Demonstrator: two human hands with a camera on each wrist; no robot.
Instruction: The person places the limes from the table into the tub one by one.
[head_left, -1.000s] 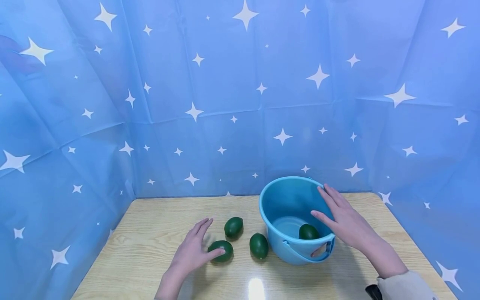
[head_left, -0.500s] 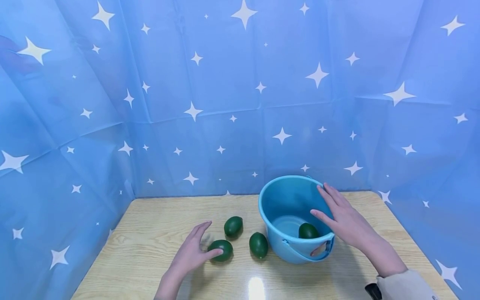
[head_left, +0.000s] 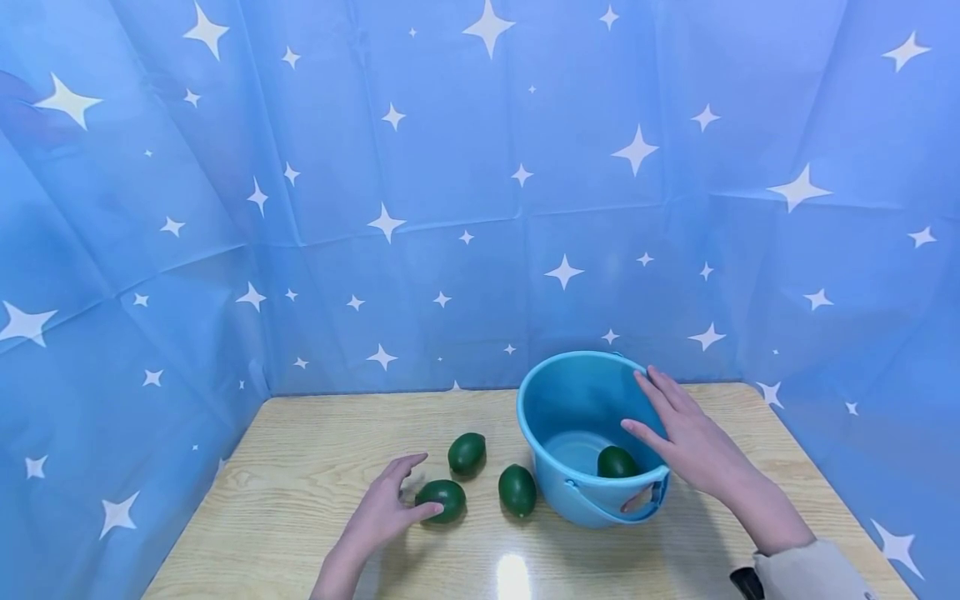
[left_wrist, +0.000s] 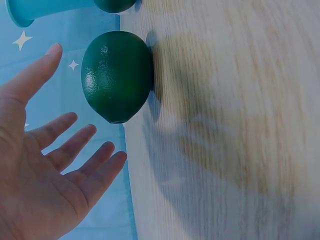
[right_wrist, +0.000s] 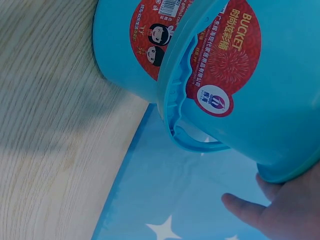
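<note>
On the table, a dark green lime [head_left: 442, 502] lies between the thumb and spread fingers of my left hand [head_left: 377, 510]. In the left wrist view, a gap shows between my fingers and the lime [left_wrist: 117, 77]. A second lime [head_left: 467, 455] lies behind it, and a third lime [head_left: 517, 491] beside the blue bucket [head_left: 558, 492]. One more lime [head_left: 617, 462] is inside the bucket. With fingers extended, my right hand [head_left: 701, 446] rests on the bucket's right rim. The right wrist view shows its fingers right at the rim [right_wrist: 285, 172].
The bucket's handle [head_left: 611, 512] hangs down at its front. A red label [right_wrist: 225, 55] is on its side. Blue star-patterned cloth [head_left: 480, 208] surrounds the wooden table [head_left: 300, 467] at the back and sides.
The fingers of my left hand have bent a little lower beside the near lime, and its thumb has shifted slightly. My right hand, the bucket and the limes stay in place.
</note>
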